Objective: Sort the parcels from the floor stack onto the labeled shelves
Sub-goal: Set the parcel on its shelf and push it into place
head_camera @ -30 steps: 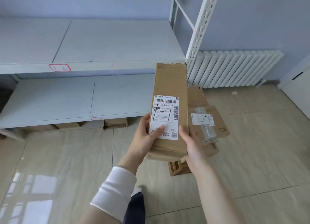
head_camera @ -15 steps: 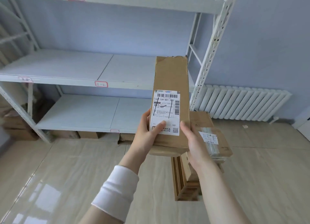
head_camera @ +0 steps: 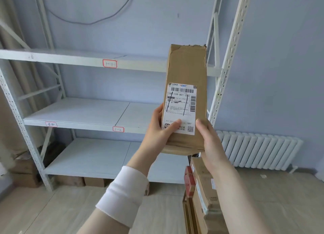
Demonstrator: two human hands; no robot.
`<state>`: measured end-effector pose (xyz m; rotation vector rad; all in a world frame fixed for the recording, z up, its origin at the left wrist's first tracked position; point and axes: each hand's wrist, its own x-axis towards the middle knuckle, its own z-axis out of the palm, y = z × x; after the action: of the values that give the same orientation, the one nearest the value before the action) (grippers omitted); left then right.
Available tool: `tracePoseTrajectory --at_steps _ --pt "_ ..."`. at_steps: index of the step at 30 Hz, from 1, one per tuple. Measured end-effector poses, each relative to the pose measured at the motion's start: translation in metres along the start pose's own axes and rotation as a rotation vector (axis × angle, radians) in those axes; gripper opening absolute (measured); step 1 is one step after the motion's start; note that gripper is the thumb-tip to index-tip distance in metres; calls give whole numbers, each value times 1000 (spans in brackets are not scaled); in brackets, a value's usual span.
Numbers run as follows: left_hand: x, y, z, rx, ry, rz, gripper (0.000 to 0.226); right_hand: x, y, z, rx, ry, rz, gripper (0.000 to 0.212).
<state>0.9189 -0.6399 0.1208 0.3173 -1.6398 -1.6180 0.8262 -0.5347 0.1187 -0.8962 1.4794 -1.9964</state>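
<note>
I hold a long brown cardboard parcel [head_camera: 187, 70] upright in front of the white shelf rack. Its white shipping label [head_camera: 181, 109] faces me, with "1-1" inked across it. My left hand [head_camera: 158, 131] grips the lower left side, thumb on the label. My right hand [head_camera: 209, 142] grips the lower right edge. Behind the parcel, the upper shelf [head_camera: 70, 58] carries a red-framed tag "1-1" [head_camera: 109, 64]. The middle shelf [head_camera: 78, 111] carries a tag "1-2" [head_camera: 118, 129]. The floor stack of parcels [head_camera: 199, 195] stands below my right forearm.
A bottom shelf [head_camera: 91, 156] sits low, with brown boxes [head_camera: 84, 181] on the floor beneath it. More boxes [head_camera: 24, 170] stand left of the rack. A white radiator [head_camera: 259, 151] lines the right wall. The rack's perforated upright [head_camera: 228, 58] rises just right of the parcel.
The view has tilted up from the floor to the shelves, bringing the "1-1" shelf into sight. The parcel has risen with both hands still holding it.
</note>
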Motion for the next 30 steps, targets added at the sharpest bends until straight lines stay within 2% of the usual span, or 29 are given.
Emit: tracePoseTrajectory --at_steps 6,10,16,24,30 --pt "48 47 31 21 -13 141 58 44 -55 -12 23 -24 -145 36" --pt "78 70 52 53 -28 219 70 73 -83 -27 4 -26 -242 36" --pt "128 88 69 76 -65 346 63 119 -109 -37 20 -9 -339 38" --pt "230 96 61 101 -98 450 79 216 -134 -27 -9 -13 -479 35" --pt "318 89 41 69 -144 525 62 302 -135 -11 -28 -18 -566 39"
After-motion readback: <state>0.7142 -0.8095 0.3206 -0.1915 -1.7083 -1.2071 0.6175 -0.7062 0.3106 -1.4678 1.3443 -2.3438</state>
